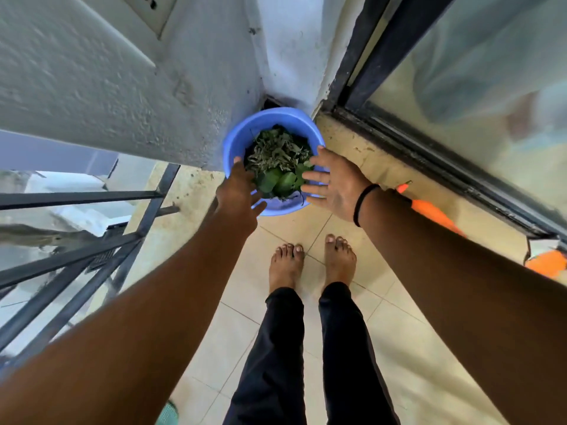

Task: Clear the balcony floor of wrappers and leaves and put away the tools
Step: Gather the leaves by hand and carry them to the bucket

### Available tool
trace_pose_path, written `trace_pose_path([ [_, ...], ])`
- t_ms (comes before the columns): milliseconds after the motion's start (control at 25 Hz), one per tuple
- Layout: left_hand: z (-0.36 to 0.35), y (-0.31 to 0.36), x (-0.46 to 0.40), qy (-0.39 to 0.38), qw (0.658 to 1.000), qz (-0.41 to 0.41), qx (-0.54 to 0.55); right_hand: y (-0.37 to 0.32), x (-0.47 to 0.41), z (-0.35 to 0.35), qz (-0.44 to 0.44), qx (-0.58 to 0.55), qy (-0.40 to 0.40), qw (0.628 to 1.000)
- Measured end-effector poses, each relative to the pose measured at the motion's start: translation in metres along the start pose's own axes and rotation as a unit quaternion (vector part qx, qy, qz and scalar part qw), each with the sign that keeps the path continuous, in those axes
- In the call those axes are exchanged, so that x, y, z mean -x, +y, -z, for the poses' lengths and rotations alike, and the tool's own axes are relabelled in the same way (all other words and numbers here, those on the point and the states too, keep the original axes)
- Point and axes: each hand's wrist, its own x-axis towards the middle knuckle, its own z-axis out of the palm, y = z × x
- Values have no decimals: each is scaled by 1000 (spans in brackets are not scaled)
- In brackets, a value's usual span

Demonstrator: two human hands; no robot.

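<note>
Beige tiled balcony floor, blue tub of leaves wedged in the wall corner, left hand and right hand flanking its rim, fingers spread, gripping nothing, black railing left, orange tool by the sliding door track.

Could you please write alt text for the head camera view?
Both hands, left hand and right hand, reach open toward a blue bucket of leaves in a balcony corner. Bare feet stand on the tiled floor.
</note>
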Motion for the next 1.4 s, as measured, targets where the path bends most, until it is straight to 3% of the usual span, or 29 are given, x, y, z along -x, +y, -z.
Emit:
trace_pose_path([
  [200, 14, -13, 68, -19, 1000, 2, -18, 18, 74, 3, 35, -54, 25, 998],
  [480, 29, 40, 277, -242, 963, 14, -116, 26, 345, 10, 100, -159, 135, 973],
  [680, 20, 60, 391, -312, 939, -18, -144, 37, 486, 20, 191, -187, 176, 947],
  [840, -26, 24, 474, -391, 893, -5, -223, 55, 559, 50, 280, -278, 231, 890],
  [1000, -87, -50, 551, -458, 816, -11, -352, 96, 636, 128, 369, -358, 301, 803],
  [1280, -150, -236, 697, -560, 683, 6, -469, 247, 727, 256, 384, -566, 343, 644],
  [1400, -156, -307, 731, -560, 653, 2, -509, 312, 740, 286, 354, -623, 357, 599],
])
